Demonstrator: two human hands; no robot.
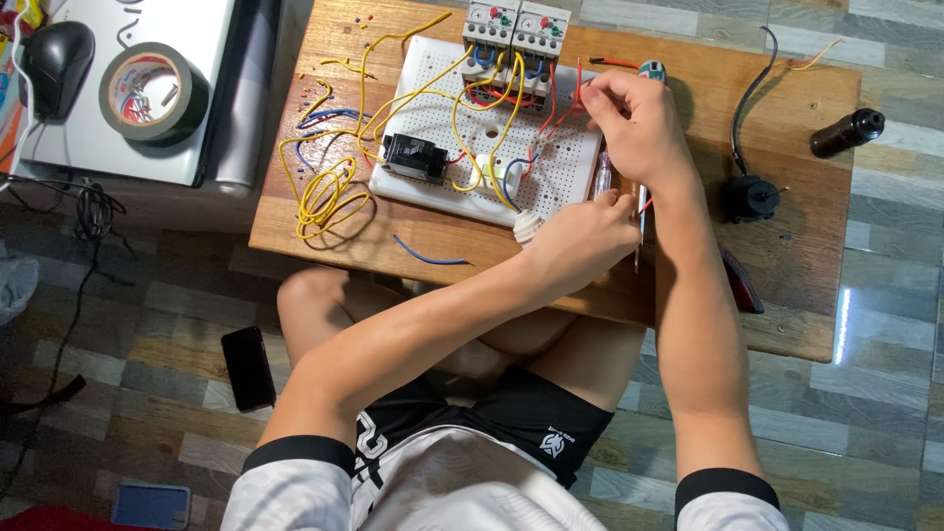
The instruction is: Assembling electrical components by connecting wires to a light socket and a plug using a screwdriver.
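Seen from above, centre frame: white perforated wiring board (447, 182) lying on a low wooden table (806, 295), its near edge set well back from the table's lower edge, its right edge under both hands. Right hand (634, 123) at the board's upper right corner, fingers pinched closed on a red wire (551, 103) beside a teal-tipped tool (651, 69). Left hand (580, 236) at the board's lower right corner, fingers curled, apparently around a clear-handled screwdriver (603, 177) standing just beside the board edge; grip itself partly hidden, so cannot tell for sure.

Open table surface mostly right of the hands, broken by one black round part with a cable (753, 197) and one dark red tool (739, 280) at the table's lower right. Left of the board, a tangle of yellow wires (324, 192) running close to the table's left edge; one loose blue wire (428, 258) near the lower edge.

Counted: two grey relay units (515, 28) at the board's top, one black breaker (413, 155), one white round cap (527, 226). Upper left, one roll of black tape (152, 93). On the floor, one black phone (247, 367) lower left, one black cylinder (846, 133) upper right.
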